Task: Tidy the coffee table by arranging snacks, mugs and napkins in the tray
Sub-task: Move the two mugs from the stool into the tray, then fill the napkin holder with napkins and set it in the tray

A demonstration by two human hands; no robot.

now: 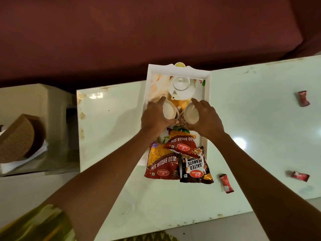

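The two mugs sat almost touching in the middle of the tray [206, 94], just near of the teapot [180, 87], so a nudge could have knocked them together or against its spout. The left hand [154, 115] had its grip closed around the left mug [169, 110]. The right hand [205, 117] likewise clasped the right mug [191, 113], while snack packets [173, 153] overhung the tray's near end toward the counter's [107, 122] near edge.

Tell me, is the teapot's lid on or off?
On. The white teapot stands upright in the tray, its knobbed lid seated on top.
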